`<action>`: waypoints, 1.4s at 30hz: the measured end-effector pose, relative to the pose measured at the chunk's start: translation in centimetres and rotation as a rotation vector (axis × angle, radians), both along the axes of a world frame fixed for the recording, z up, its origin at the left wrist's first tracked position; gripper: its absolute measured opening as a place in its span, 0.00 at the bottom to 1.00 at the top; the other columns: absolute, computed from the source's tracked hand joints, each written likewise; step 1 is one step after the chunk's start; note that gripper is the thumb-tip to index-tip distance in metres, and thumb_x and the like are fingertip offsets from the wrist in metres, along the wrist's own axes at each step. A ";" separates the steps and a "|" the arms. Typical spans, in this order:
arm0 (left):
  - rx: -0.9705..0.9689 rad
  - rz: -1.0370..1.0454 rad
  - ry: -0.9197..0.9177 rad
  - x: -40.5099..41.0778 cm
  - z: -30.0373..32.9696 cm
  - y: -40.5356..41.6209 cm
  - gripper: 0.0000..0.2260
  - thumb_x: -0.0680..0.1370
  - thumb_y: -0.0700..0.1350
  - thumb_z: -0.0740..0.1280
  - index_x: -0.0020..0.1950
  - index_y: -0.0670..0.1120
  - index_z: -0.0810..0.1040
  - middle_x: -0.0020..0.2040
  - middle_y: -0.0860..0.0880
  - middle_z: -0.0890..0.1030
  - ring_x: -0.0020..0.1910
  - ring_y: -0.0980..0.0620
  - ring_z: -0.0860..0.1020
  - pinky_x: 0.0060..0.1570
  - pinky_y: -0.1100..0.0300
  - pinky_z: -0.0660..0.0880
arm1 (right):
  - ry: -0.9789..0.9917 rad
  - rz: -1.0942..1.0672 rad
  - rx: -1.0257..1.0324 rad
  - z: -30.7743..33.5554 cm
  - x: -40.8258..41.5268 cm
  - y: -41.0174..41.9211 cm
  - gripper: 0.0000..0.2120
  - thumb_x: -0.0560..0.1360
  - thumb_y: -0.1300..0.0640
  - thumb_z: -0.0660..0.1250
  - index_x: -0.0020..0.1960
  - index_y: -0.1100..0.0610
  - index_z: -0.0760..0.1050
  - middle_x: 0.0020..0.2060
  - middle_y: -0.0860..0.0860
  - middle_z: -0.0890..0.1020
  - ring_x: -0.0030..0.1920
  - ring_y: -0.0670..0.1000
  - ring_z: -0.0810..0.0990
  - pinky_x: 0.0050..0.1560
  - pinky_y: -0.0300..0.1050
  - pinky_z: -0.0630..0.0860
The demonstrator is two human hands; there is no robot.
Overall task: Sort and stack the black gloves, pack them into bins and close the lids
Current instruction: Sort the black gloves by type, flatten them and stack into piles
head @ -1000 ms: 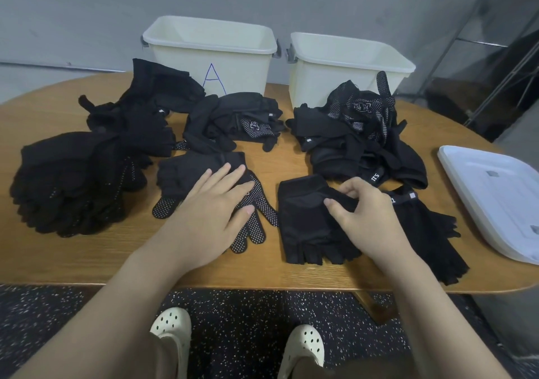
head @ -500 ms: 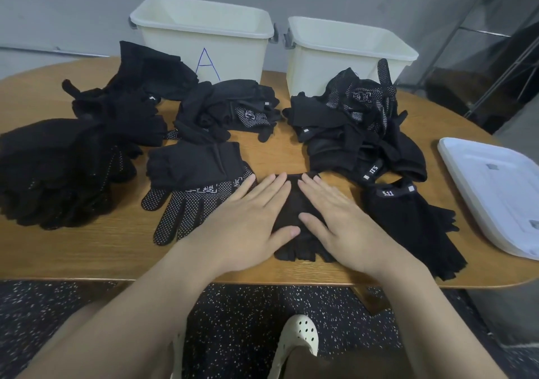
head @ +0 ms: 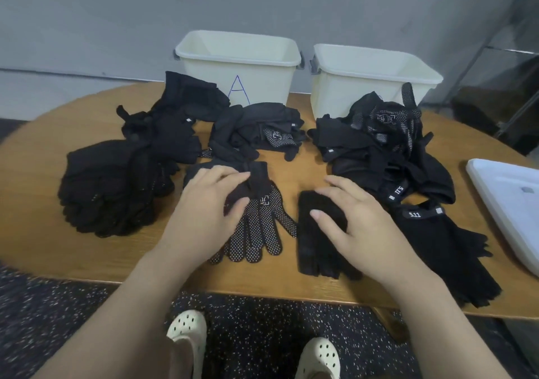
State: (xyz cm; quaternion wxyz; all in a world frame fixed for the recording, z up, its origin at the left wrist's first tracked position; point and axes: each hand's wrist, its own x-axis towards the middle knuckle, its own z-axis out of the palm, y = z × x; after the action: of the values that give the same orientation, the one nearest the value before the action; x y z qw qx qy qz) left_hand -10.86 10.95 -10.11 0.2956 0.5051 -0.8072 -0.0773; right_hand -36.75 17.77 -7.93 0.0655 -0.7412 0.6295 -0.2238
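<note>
1. The table (head: 43, 250) is of light wood with a fine grain, and its near edge is rounded.
2. Two cream plastic bins stand at the far side, both without lids. The left bin (head: 262, 87) has a blue letter A on its front wall; the right bin (head: 335, 87) stands just beside it.
3. A white flat lid (head: 507, 209) with rounded corners lies at the right edge of the table.
4. Black gloves lie in soft heaps: a big knit pile (head: 110, 186) at the left, a dark heap (head: 175, 125) behind it, a middle heap (head: 256, 133) in front of bin A, and a tangled heap (head: 385, 151) with dotted patches in front of the right bin.
5. A dotted glove (head: 256, 232) lies flat near the front, its palm covered with small white dots and its fingers spread toward the person.
6. A fingerless glove (head: 315, 250) of matt black cloth lies just right of it, with short finger stubs toward the near edge.
7. Another stack (head: 443, 250) with a tag "5.11" on the cuff lies further right.
8. The left hand (head: 210, 212) rests palm down on the cuff of the dotted glove; the fingers are bent and the thumb presses the cloth, so it pinches the cuff.
9. The right hand (head: 358, 224) lies flat on the fingerless glove, fingers relaxed and spread, thumb pointing left.
</note>
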 end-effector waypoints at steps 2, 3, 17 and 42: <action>0.038 0.056 0.024 0.7 -0.2 -1.0 0.18 0.78 0.48 0.73 0.68 0.49 0.81 0.63 0.51 0.80 0.64 0.50 0.73 0.68 0.44 0.72 | -0.064 0.012 -0.033 0.5 1.2 -1.1 0.20 0.81 0.44 0.63 0.70 0.51 0.76 0.71 0.41 0.72 0.70 0.44 0.71 0.70 0.39 0.66; 0.062 0.067 0.027 0.9 -0.3 -1.2 0.17 0.78 0.49 0.74 0.66 0.49 0.83 0.62 0.52 0.80 0.64 0.50 0.73 0.68 0.44 0.72 | -0.103 0.019 -0.031 0.4 1.7 -1.8 0.19 0.81 0.46 0.64 0.69 0.52 0.77 0.68 0.41 0.74 0.68 0.43 0.73 0.68 0.38 0.67; -0.019 0.026 0.034 1.4 -1.6 -2.8 0.07 0.78 0.49 0.73 0.54 0.51 0.88 0.51 0.54 0.85 0.51 0.52 0.79 0.56 0.44 0.78 | -0.318 -0.187 0.181 -1.4 8.2 -10.7 0.19 0.80 0.44 0.69 0.62 0.56 0.81 0.54 0.49 0.84 0.53 0.48 0.82 0.53 0.41 0.77; -0.072 -0.048 0.881 -0.8 4.9 4.0 0.09 0.85 0.44 0.62 0.51 0.57 0.78 0.41 0.58 0.80 0.41 0.61 0.78 0.42 0.68 0.72 | -1.265 0.329 0.250 3.6 6.2 -6.1 0.19 0.77 0.60 0.69 0.67 0.58 0.74 0.55 0.49 0.86 0.58 0.50 0.83 0.61 0.45 0.78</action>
State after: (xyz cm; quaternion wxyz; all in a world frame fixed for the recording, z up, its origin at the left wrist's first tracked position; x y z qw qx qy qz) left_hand -11.63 14.96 -5.24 0.6271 0.3945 -0.6177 -0.2638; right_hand -30.54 11.65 -4.37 0.5410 -0.5402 0.3698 -0.5279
